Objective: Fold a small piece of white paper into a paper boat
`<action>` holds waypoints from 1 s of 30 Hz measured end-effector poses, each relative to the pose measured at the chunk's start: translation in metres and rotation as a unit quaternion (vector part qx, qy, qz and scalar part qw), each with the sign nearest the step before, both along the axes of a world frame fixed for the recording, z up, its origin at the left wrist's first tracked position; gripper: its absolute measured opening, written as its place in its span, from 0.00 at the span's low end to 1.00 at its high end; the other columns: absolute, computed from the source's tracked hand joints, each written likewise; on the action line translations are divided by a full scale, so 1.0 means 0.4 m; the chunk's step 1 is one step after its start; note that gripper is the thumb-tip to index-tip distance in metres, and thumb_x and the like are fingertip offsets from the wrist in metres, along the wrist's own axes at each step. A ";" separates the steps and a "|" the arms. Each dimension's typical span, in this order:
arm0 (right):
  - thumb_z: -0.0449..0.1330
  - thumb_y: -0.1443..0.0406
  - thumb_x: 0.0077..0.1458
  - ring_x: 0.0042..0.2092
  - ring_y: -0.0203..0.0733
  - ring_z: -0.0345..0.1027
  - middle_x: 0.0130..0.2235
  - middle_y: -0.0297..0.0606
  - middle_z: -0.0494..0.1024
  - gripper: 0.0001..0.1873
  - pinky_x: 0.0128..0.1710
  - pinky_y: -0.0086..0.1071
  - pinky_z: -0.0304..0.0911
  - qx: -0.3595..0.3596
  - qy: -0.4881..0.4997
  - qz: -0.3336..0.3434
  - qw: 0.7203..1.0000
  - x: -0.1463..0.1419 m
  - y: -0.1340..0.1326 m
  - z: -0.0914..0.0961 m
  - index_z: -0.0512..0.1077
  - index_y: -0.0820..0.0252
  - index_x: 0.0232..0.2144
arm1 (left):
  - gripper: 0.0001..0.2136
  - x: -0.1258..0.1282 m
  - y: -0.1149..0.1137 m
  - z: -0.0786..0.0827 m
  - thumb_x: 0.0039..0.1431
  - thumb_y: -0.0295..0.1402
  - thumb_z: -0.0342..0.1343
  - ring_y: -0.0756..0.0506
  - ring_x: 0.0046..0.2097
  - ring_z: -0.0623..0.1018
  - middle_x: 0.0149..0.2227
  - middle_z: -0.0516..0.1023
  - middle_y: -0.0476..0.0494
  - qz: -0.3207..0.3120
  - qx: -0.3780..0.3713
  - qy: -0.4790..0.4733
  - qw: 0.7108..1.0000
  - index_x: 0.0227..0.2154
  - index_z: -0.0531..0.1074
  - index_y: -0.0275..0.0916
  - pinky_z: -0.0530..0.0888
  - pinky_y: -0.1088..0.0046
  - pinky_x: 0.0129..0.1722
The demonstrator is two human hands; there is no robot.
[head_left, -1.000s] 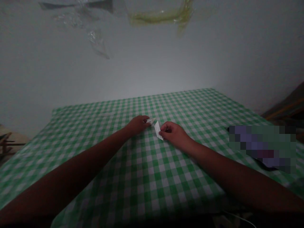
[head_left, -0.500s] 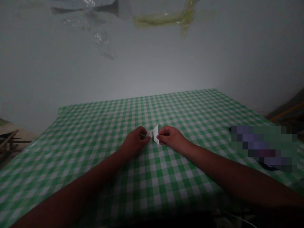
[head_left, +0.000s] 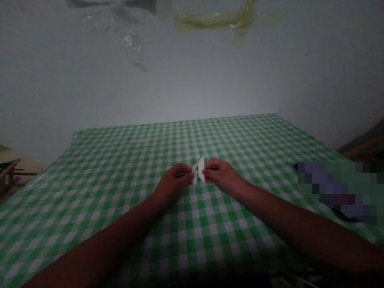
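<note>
Pinching a small folded slip of white paper (head_left: 198, 169) from both sides, the left hand (head_left: 172, 183) and right hand (head_left: 223, 176) sit close together, knuckles up and wrists low; the fingertips (head_left: 187, 179) of each hand are clamped on the slip, so both hands are closed on it, with the paper between them; the hands do not seem to touch each other, as far as this view shows; the slip stands at the meeting point of the fingers, its white flaps angled upward; whether its lower edge touches the cloth is hard to tell from here; a light fingertip pinch with the forearms low looks like the steady way to handle paper this small, leaving the folds unsquashed; the slip lies near the middle of a green-and-white gingham tablecloth (head_left: 210, 244), well in front of the grey wall (head_left: 192, 80); clear plastic (head_left: 133, 48) and yellowish tape (head_left: 216, 21) cling to that wall; a pixelated patch (head_left: 336, 192) hides something on the cloth to the right.
</note>
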State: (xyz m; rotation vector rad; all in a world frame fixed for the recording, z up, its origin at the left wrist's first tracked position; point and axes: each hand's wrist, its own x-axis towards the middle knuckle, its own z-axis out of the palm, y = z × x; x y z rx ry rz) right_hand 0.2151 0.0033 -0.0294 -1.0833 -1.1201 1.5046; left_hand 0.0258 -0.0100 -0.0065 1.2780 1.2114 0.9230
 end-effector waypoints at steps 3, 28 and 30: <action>0.69 0.65 0.42 0.29 0.32 0.69 0.28 0.29 0.74 0.11 0.32 0.31 0.68 -0.020 0.029 0.001 0.999 0.000 -0.006 0.007 0.70 0.59 0.27 | 0.12 -0.004 -0.003 0.001 0.51 0.38 0.63 0.50 0.30 0.75 0.31 0.78 0.50 0.017 0.009 0.005 1.000 0.35 0.70 0.40 0.68 0.76 0.29; 0.67 0.64 0.45 0.28 0.33 0.69 0.27 0.28 0.73 0.10 0.30 0.31 0.69 0.040 -0.037 -0.014 0.998 -0.012 -0.042 0.032 0.68 0.57 0.27 | 0.15 -0.005 -0.011 -0.012 0.51 0.39 0.65 0.48 0.34 0.78 0.32 0.77 0.49 0.005 0.074 0.021 0.997 0.37 0.68 0.40 0.71 0.74 0.32; 0.67 0.64 0.45 0.29 0.33 0.69 0.28 0.29 0.73 0.10 0.31 0.31 0.69 0.046 -0.037 -0.014 0.998 -0.012 -0.042 0.032 0.68 0.57 0.27 | 0.14 -0.004 -0.012 -0.011 0.51 0.39 0.65 0.47 0.35 0.78 0.33 0.77 0.49 0.006 0.080 0.025 0.996 0.37 0.69 0.40 0.72 0.73 0.34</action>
